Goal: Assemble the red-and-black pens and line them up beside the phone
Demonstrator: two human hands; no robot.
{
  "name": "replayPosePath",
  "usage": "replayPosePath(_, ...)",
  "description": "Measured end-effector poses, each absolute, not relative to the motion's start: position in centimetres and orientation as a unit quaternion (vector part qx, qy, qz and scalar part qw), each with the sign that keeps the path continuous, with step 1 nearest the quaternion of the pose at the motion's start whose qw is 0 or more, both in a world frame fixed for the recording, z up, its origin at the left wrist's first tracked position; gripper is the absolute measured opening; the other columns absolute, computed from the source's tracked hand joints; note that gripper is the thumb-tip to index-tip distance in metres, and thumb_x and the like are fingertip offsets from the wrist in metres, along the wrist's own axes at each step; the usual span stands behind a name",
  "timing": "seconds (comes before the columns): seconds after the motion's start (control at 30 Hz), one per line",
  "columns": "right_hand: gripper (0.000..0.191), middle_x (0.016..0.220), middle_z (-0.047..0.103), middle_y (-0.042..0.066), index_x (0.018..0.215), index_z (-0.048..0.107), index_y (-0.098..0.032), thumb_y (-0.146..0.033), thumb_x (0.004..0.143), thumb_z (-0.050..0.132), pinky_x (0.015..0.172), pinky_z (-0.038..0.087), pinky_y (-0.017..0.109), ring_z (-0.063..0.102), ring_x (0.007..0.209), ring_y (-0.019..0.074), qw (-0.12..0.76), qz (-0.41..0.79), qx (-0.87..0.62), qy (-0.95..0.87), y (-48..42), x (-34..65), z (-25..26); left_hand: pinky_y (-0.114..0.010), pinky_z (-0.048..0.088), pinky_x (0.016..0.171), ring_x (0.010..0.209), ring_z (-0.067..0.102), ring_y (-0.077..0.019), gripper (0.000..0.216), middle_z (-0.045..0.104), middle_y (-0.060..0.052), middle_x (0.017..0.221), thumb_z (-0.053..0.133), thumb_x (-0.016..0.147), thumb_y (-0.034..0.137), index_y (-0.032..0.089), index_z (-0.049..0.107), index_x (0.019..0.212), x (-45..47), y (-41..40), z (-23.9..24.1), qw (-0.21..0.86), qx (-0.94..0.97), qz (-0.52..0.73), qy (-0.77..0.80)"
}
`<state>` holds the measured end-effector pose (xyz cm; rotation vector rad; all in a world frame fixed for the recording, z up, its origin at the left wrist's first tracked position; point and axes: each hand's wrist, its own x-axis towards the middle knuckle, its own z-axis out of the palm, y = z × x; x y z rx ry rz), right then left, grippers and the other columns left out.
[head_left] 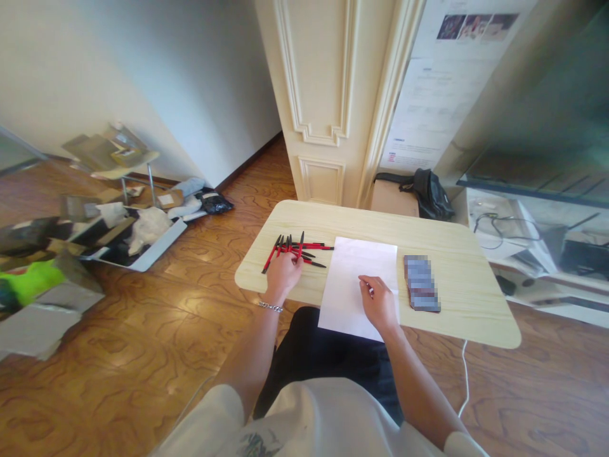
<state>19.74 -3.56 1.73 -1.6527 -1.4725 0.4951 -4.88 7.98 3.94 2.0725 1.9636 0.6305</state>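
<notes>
My left hand (284,274) is at the left part of the table, closed on a red-and-black pen (301,244) that points up and away from me. Several similar red-and-black pens (311,245) lie loosely crossed just beyond and around its fingers, some partly hidden by the hand. A blank white sheet of paper (349,270) lies in front of me, its near edge hanging past the table edge. On the sheet's right side rests my right hand (379,303), fingers curled in, with no object visible in them.
A phone (422,284) with a blurred-out screen lies right of the paper on the light wooden table (466,279). Behind the table are a box and a black bag (431,193). Boxes and packaging (147,231) clutter the floor at left. A white cable (465,374) hangs at right.
</notes>
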Motion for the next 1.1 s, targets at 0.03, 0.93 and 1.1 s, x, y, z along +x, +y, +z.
replayPosePath(0.03, 0.033, 0.1, 0.066, 0.01, 0.106, 0.066, -0.019, -0.033, 0.092, 0.041, 0.077, 0.048, 0.033, 0.061, 0.083, 0.0199, 0.425, 0.199, -0.661, -0.586, -3.5, 19.7, 1.7, -0.031, 0.047, 0.065, 0.07, 0.064, -0.022, 0.029, 0.07, -0.008, 0.073, 0.053, 0.083, 0.043, 0.02, 0.069, 0.075, -4.6, 7.5, 4.0, 0.136, 0.701, 0.239, 0.658)
replayPosePath(0.93, 0.042, 0.073, 0.069, 0.005, 0.095, 0.069, -0.016, -0.051, 0.079, 0.052, 0.052, 0.045, 0.026, 0.06, 0.058, 0.0158, 0.488, 0.375, -0.659, -0.433, 0.6, 20.4, 0.7, -0.026, 0.044, 0.06, 0.068, 0.064, -0.0173, 0.031, 0.07, -0.005, 0.075, 0.054, 0.084, 0.048, 0.02, 0.067, 0.085, 5.8, 1.6, 1.7, 0.405, 0.734, 0.256, 0.482)
replayPosePath(1.1, 0.042, 0.085, 0.071, 0.007, 0.104, 0.067, -0.018, -0.048, 0.08, 0.053, 0.06, 0.049, 0.029, 0.061, 0.061, 0.0162, 0.482, 0.318, -0.699, -0.422, -0.2, 21.0, 0.2, -0.029, 0.043, 0.065, 0.074, 0.066, -0.0221, 0.018, 0.071, -0.008, 0.077, 0.058, 0.083, 0.036, 0.02, 0.065, 0.079, 6.4, 2.9, 2.0, 0.286, 0.769, 0.212, 0.531)
